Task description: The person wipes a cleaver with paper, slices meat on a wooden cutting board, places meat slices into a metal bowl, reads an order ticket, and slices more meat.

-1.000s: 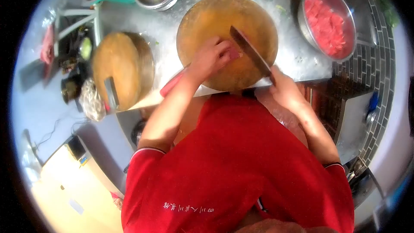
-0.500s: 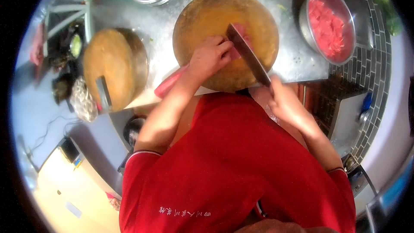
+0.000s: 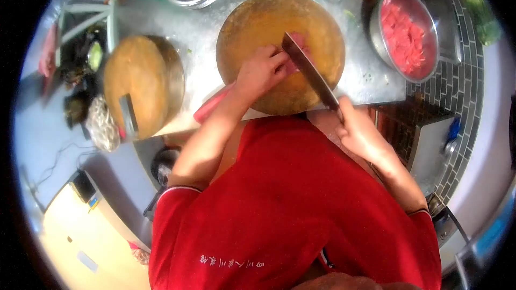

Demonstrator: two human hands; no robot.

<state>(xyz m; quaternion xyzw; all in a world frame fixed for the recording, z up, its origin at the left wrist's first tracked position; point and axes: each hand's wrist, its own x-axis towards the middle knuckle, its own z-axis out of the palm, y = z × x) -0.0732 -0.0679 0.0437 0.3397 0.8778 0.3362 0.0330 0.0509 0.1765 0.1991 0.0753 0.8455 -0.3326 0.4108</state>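
Note:
A piece of raw red meat (image 3: pixel 291 66) lies on the round wooden chopping board (image 3: pixel 244 27). My left hand (image 3: pixel 263 71) presses on it with curled fingers, the knuckles close to the blade. In my right hand (image 3: pixel 359 130) is the handle of a cleaver (image 3: pixel 310 70). Its dark blade slants across the board from lower right to upper left, directly beside the left fingertips. More meat (image 3: pixel 301 41) shows on the far side of the blade. The blade's lower edge is hidden, so I cannot tell how deep it sits in the meat.
A steel bowl (image 3: pixel 434 64) of cut red meat stands at the right. Another round board (image 3: pixel 134 78) with a dark-bladed tool (image 3: pixel 128 116) is on the left. Steel bowls (image 3: pixel 193 0) stand behind. A long pinkish-red item (image 3: pixel 207 108) lies beneath my left forearm.
The view has shifted slightly. Both hands keep nearly the same places, and the cleaver blade shows only a slight movement against the board.

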